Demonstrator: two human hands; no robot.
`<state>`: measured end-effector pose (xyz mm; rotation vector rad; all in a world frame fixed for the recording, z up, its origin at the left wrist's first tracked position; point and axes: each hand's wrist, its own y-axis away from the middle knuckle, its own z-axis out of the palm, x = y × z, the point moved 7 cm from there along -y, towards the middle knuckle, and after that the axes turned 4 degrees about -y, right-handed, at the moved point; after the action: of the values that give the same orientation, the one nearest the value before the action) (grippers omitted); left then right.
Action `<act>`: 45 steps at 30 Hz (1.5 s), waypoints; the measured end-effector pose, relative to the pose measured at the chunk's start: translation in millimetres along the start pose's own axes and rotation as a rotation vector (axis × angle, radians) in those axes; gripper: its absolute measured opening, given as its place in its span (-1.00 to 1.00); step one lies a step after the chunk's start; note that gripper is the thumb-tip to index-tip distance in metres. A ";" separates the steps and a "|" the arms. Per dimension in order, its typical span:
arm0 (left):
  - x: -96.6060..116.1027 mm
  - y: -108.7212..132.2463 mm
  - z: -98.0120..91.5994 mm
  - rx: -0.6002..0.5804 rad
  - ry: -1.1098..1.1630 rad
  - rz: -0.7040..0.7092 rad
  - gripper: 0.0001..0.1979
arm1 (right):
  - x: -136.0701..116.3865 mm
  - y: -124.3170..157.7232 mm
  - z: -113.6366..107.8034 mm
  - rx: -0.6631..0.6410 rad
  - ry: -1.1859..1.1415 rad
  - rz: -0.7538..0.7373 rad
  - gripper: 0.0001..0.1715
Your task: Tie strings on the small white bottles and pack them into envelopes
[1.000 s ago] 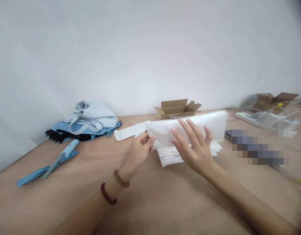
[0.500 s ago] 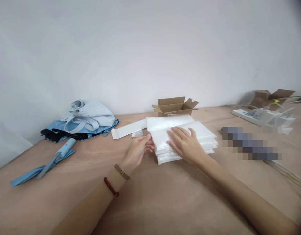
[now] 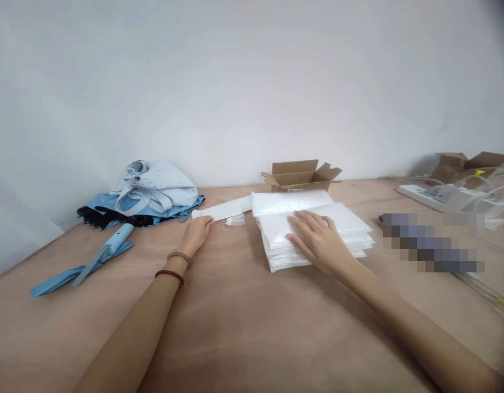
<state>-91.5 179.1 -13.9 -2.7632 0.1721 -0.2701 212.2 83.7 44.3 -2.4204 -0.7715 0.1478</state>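
Observation:
My right hand (image 3: 317,240) lies with spread fingers on a stack of white plastic packets (image 3: 295,202). Several layers of the stack fan out at its right side. To the left, my left hand (image 3: 197,234) has its fingers closed at the left end of a long flat white strip (image 3: 229,207), which looks like folded card. The strip's far end meets the stack. A small white tag with a thin loop (image 3: 235,220) rests on the table just below the strip.
An open cardboard box (image 3: 295,176) stands behind the stack. At the left are a folded blue umbrella (image 3: 118,238) and a pale dotted cloth bag (image 3: 165,185). A power strip (image 3: 436,197), cables, another box (image 3: 467,166) and a blurred-out object (image 3: 427,243) are at the right.
My left hand has moved left from the stack's edge to the end of the white strip. My right hand stays on the packets. The whole view has shifted slightly.

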 end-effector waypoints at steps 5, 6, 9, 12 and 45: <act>5.3 -0.6 -6.7 -0.027 -0.078 0.021 -0.69 | 1.0 -0.2 -3.1 0.000 -0.017 0.001 -0.53; 5.0 -0.2 -8.9 -0.025 -0.090 0.022 -0.69 | 0.8 -0.1 -3.8 0.007 -0.014 -0.001 -0.53; 1.2 3.1 -19.2 0.006 -0.115 0.015 -0.69 | -0.4 -0.4 -5.2 0.020 -0.011 -0.006 -0.54; -6.7 10.8 -33.9 0.066 -0.133 -0.014 -0.67 | -1.1 -0.9 -5.7 0.023 -0.018 -0.009 -0.55; 135.3 100.6 -87.5 0.699 0.068 0.766 -0.54 | -48.3 8.0 -44.0 0.424 0.199 -0.281 -0.51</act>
<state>13.6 35.4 52.3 -1.8336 0.9233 -0.1671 188.2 29.3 72.5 -1.8758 -0.8782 -0.0386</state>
